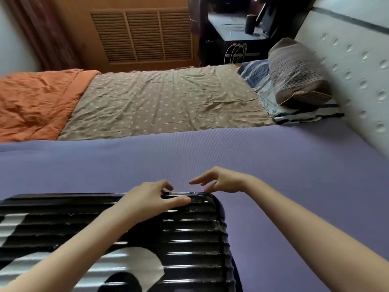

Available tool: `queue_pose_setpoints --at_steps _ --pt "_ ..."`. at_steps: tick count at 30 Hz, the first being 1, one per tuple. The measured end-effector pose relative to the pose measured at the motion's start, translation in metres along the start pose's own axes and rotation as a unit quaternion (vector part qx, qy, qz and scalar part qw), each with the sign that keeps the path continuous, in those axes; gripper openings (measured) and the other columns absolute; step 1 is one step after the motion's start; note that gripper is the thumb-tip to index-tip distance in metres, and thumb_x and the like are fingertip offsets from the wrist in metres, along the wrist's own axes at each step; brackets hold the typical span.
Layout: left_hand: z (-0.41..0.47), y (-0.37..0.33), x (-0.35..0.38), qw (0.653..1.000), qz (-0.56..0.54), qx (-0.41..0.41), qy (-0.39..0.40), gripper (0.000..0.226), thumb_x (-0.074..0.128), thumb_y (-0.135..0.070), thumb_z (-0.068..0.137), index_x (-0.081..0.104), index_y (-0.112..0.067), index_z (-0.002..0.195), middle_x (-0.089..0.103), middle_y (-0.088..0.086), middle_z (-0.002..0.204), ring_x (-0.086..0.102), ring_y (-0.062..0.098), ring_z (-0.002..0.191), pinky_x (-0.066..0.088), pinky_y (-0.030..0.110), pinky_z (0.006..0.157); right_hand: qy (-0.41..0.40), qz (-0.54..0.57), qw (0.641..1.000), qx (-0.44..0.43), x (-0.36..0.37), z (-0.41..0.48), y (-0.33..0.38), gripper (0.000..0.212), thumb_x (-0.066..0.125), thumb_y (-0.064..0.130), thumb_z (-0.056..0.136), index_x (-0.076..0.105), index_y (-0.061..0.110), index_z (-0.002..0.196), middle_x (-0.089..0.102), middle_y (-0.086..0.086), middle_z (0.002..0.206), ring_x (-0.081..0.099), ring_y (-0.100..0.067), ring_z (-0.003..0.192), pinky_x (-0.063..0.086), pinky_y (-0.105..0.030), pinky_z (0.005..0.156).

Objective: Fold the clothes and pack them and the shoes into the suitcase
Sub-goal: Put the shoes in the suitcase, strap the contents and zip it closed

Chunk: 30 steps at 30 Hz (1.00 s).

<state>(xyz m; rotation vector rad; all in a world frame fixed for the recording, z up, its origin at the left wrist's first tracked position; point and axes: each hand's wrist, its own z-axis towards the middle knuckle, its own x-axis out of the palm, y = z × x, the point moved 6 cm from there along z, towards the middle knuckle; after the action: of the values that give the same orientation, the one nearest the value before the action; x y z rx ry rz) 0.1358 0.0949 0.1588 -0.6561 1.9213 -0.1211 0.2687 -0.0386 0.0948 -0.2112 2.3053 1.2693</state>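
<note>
Purple mat (273, 165); closed black suitcase (189, 239), left hand (151, 199) gripping edge; pillow (299, 74) beyond.

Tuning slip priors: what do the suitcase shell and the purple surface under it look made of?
Suitcase: hard plastic shell, probably; glossy black, ribbed, bright streak reflections on the ridges. Purple surface: matte, fine parallel ribbing, unwrinkled; looks like a foam mat, possibly ribbed fabric.
</note>
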Motion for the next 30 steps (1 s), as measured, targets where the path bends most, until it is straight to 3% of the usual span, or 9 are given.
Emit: queue_pose_setpoints --at_steps 3,7,12,17,21,25,27,30 --pt "0.008 0.008 -0.003 0.999 -0.001 -0.018 0.037 0.096 0.036 -0.097 0.041 0.059 -0.037 0.111 0.061 -0.018 0.111 0.057 0.003 0.104 0.046 0.028 0.093 0.052 -0.02 0.998 -0.003 0.004 0.02 -0.002 0.048 0.055 0.003 0.093 0.054 0.027 0.134 0.051 0.009 0.14 0.049 -0.013 0.127 0.042 -0.03 0.104" --pt "0.014 0.011 0.0 0.997 -0.009 -0.019 0.078 0.095 0.032 -0.101 0.035 0.061 -0.038 0.1 0.063 -0.021 0.097 0.058 -0.001 0.09 0.049 0.025 0.085 0.124 -0.03 0.992 -0.002 0.021 0.04 -0.003 0.048 0.055 0.003 0.093 0.052 0.024 0.136 0.05 0.006 0.141 0.052 -0.015 0.125 0.043 -0.032 0.105" --pt "0.026 0.022 -0.002 0.991 -0.076 -0.036 0.108 0.097 0.034 -0.103 0.032 0.067 -0.039 0.097 0.067 -0.023 0.094 0.06 -0.007 0.089 0.048 0.021 0.088 0.173 -0.028 0.984 -0.016 0.034 0.052 -0.007 0.044 0.059 0.006 0.09 0.058 0.022 0.131 0.062 0.002 0.128 0.061 -0.015 0.114 0.044 -0.04 0.104" --pt "0.024 0.021 0.0 0.992 -0.056 -0.024 0.107 0.092 0.025 -0.104 0.037 0.064 -0.043 0.094 0.063 -0.026 0.095 0.057 -0.009 0.091 0.047 0.023 0.089 0.199 -0.005 0.98 -0.019 0.035 0.051 -0.015 0.037 0.058 0.01 0.091 0.062 0.021 0.126 0.067 0.001 0.112 0.062 -0.01 0.102 0.048 -0.036 0.099" --pt "0.017 0.013 0.0 0.997 0.029 0.012 0.069 0.099 0.005 -0.102 0.038 0.056 -0.046 0.101 0.055 -0.027 0.101 0.047 -0.011 0.1 0.04 0.019 0.087 0.185 -0.035 0.981 -0.052 0.033 0.054 -0.015 0.029 0.063 0.014 0.089 0.067 0.018 0.117 0.057 0.008 0.082 0.052 -0.006 0.081 0.044 -0.026 0.081" --pt "0.018 0.013 0.0 0.996 0.033 0.008 0.087 0.099 0.008 -0.103 0.035 0.052 -0.05 0.106 0.052 -0.032 0.105 0.044 -0.015 0.101 0.037 0.015 0.084 0.14 -0.043 0.987 -0.066 0.029 0.055 -0.013 0.018 0.066 0.012 0.087 0.073 0.01 0.104 0.064 0.001 0.091 0.06 -0.01 0.082 0.052 -0.035 0.081" --pt "0.018 0.013 -0.001 0.995 0.029 0.001 0.094 0.098 0.011 -0.103 0.032 0.051 -0.051 0.106 0.051 -0.034 0.106 0.044 -0.016 0.101 0.036 0.014 0.081 0.124 -0.04 0.99 -0.061 0.026 0.054 -0.013 0.015 0.065 0.012 0.088 0.073 0.009 0.1 0.07 -0.001 0.098 0.063 -0.01 0.087 0.053 -0.031 0.082" --pt "0.021 0.013 -0.001 0.994 0.015 -0.011 0.104 0.097 0.017 -0.104 0.03 0.052 -0.052 0.104 0.053 -0.035 0.106 0.046 -0.018 0.099 0.037 0.016 0.084 0.11 -0.044 0.991 -0.055 0.024 0.05 -0.016 0.013 0.06 0.016 0.091 0.071 0.013 0.098 0.072 0.002 0.093 0.069 -0.009 0.082 0.053 -0.028 0.083"
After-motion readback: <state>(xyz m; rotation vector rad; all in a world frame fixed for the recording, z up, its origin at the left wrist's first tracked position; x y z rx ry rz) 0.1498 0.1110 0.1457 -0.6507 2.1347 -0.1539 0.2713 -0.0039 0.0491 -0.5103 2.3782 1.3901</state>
